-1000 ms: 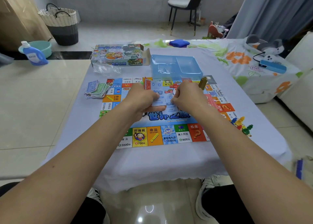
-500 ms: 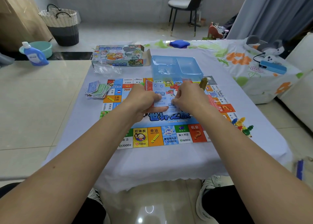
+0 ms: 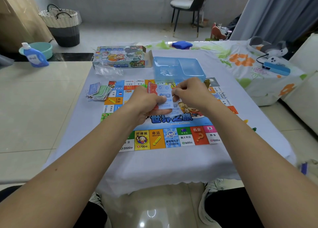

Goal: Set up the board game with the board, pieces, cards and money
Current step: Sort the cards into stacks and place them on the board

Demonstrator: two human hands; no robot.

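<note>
Left hand [image 3: 146,103] grips a card stack [image 3: 165,98] above the board [image 3: 172,138]; right hand [image 3: 191,93] pinches the top card's right edge. Money [image 3: 98,91] lies left of the board, tray [image 3: 179,69] behind the hands.

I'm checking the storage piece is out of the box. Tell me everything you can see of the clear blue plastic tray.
The tray is thin, see-through pale blue plastic, moulded into at least two compartments, with nothing visible inside. It sits upright and flat on the table's far side, its near edge over the board's far edge, right of the game box. Neither hand touches it.
</note>
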